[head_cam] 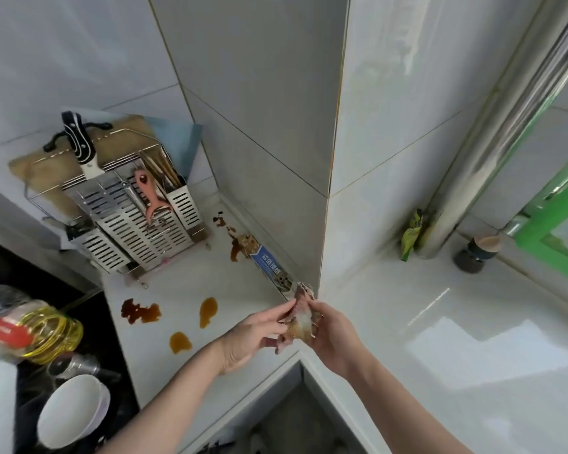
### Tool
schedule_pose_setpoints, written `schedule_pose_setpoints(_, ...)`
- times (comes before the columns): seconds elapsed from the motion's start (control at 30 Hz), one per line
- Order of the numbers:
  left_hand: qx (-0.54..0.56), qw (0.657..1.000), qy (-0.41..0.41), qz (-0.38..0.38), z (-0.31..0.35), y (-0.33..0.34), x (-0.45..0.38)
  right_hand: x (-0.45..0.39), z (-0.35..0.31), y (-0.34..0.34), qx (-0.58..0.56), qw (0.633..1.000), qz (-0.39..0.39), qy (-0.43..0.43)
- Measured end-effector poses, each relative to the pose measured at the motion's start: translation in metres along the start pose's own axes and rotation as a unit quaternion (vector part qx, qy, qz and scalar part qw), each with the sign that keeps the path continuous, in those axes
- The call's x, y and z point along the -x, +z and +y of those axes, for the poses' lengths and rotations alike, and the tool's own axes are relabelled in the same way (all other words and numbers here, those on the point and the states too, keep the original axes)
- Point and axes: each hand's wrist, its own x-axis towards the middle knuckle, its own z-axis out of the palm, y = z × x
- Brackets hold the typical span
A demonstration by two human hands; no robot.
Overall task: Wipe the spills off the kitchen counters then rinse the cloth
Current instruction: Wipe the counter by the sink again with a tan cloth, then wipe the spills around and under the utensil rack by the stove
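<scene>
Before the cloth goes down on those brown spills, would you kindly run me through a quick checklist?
1. Crumpled pinkish cloth held: ok, left hand and right hand both pinch it.
2. Cloth clean: not ok, looks stained.
3. Brown spills on the white counter: not ok, several remain.
4. Near spills reachable: ok, nothing on them.
5. Blue foil box: not ok, it lies by the far spills.
6. Cloth damp: cannot tell.

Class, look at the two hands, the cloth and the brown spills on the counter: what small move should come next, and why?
Probably lower the cloth onto the nearest brown spill and wipe. Both the left hand and the right hand hold the cloth bunched above the counter edge, and several spills still lie unwiped on it.
</scene>
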Motion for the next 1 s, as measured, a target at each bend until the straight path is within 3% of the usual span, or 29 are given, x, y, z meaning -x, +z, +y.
schedule_pose_setpoints(0.07,0.061,0.998,-0.003,0.034,-0.003,0.001,0.002,-0.001,0.003,-0.002,0.000,0.999,-0.046,0.015)
schedule_pose_setpoints(0.2,-0.130,0.990,0.004,0.056,-0.009,-0.004,0.006,0.001,0.009,0.003,0.013,0.994,-0.107,0.012)
schedule_pose_setpoints(0.33,-0.218,0.974,-0.010,0.061,-0.005,-0.020,0.012,0.001,0.008,0.022,0.000,0.998,-0.055,0.017)
schedule_pose_setpoints(0.43,-0.194,0.981,-0.012,0.026,0.006,-0.036,0.018,-0.002,0.009,0.030,-0.031,0.999,-0.002,0.022)
schedule_pose_setpoints(0.57,-0.191,0.979,-0.024,0.072,0.009,-0.063,0.028,-0.002,0.017,0.048,-0.021,0.999,0.014,0.035)
schedule_pose_setpoints(0.73,-0.015,0.991,-0.015,0.129,0.011,-0.093,0.029,-0.001,0.029,0.061,-0.056,0.998,-0.002,0.031)
schedule_pose_setpoints(0.9,0.112,0.991,0.000,0.069,0.010,-0.105,0.035,0.003,0.040,0.071,-0.085,0.996,-0.005,0.010)
schedule_pose_setpoints(1.0,0.187,0.979,0.015,0.084,0.012,-0.115,0.040,0.006,0.051,0.069,-0.056,0.998,0.022,0.010)
